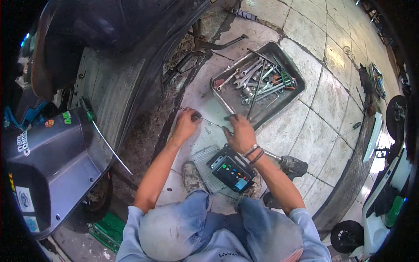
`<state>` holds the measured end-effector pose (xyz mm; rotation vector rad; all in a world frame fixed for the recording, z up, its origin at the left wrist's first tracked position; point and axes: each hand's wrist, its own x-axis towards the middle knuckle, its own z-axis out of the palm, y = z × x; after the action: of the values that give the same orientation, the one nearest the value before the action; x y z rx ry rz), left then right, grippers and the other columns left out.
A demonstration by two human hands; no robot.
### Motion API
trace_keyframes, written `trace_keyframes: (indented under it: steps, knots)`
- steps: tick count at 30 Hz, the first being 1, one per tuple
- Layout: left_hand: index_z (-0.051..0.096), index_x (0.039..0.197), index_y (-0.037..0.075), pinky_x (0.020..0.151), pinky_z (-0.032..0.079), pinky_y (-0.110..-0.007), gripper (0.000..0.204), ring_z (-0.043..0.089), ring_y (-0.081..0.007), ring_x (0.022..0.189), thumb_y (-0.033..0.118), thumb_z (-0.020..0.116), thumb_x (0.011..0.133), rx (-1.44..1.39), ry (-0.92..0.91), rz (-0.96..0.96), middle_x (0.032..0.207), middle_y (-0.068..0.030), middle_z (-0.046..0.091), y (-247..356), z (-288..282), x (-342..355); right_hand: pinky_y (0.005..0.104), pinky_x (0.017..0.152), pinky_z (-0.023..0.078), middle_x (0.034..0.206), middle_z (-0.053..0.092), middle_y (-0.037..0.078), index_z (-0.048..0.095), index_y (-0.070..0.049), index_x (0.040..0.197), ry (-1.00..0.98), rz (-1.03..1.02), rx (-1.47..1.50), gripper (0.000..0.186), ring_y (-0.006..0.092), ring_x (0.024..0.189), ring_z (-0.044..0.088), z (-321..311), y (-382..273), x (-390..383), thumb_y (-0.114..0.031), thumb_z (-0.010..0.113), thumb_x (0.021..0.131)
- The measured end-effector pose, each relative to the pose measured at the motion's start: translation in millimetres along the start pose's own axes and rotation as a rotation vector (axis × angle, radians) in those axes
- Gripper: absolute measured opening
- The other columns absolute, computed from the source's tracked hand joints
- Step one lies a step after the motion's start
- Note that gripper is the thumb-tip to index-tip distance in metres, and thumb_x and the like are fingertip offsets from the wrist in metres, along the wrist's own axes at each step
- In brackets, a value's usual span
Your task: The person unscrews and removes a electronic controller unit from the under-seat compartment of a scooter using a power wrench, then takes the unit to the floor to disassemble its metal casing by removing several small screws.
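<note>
My left hand (187, 123) is closed in a pinch, over the floor beside the scooter. Just to its right, my right hand (241, 133) has its thumb and fingers closed together. A thin, dark, wire-like piece (209, 122) runs between the two hands, and both seem to grip it; its exact kind is too small to make out. Beyond my right hand stands a metal tray (224, 101) with several wrenches (251, 78) and other hand tools heaped in it. Below my right wrist, a black case (231, 168) with small coloured parts lies near my feet.
A dark scooter (111, 87) fills the left side. A green-handled screwdriver (89, 114) with a long shaft rests against its front panel. A black power tool (291, 167) lies right of my right forearm. White scooter parts (384, 187) stand at the far right.
</note>
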<state>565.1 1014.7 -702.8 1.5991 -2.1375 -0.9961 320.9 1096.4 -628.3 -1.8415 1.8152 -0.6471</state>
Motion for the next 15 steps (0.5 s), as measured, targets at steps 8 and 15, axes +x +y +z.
trace_keyframes:
  steps: [8,15]
  knots:
    - [0.071,0.101,-0.002,0.074,0.055,-0.029,0.019,0.07,-0.0155,0.086,0.008,0.077,0.088,-0.692,-0.202,-0.309,0.096,-0.011,0.073,30,1,-26,0.0355,0.078,0.056,0.1,0.072,0.019,0.066,0.003,0.115,-0.112,0.209,0.558,0.029,0.0278,0.085,0.074,39,-9,-3,-0.015,0.069,0.092]
    - [0.07,0.104,-0.002,0.071,0.055,-0.025,0.019,0.068,-0.0119,0.086,0.006,0.076,0.089,-0.814,-0.119,-0.155,0.095,-0.0078,0.073,69,-4,-31,0.0313,0.078,0.057,0.089,0.076,0.013,0.072,0.006,0.098,-0.209,0.429,0.882,0.028,0.0184,0.083,0.074,9,-7,10,-0.02,0.076,0.09]
